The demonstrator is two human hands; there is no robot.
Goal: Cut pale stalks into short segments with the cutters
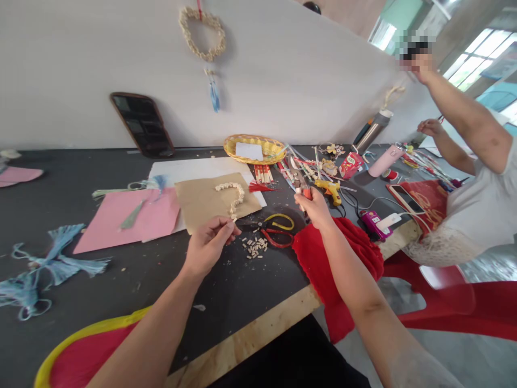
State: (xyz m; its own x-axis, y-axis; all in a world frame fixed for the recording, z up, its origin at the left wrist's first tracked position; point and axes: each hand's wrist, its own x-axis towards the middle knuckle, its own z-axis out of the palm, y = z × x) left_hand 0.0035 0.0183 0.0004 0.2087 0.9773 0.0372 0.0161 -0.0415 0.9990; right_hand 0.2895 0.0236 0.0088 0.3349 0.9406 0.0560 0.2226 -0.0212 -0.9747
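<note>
Over the near edge of the brown paper (194, 202), my left hand (208, 242) pinches a small pale stick piece (234, 219). A curved row of cream pieces (240, 193) lies on that paper just beyond my fingertips. My right hand (316, 209) is closed around the red-and-white handles of metal pliers (299, 177), jaws pointing away from me; the palm hides part of them. Between my hands lie a pile of short pale stick pieces (256, 248) and scissors (278, 237) with one yellow and one red handle loop.
A yellow basket (230, 152), glue gun (331, 189), red cloth (343, 253) and purple power adapter (375, 225) surround the work spot. Blue tassels (60, 258) and pink paper (105, 221) lie left. A phone (141, 124) leans on the wall. Another person's arm (464, 102) is raised at right.
</note>
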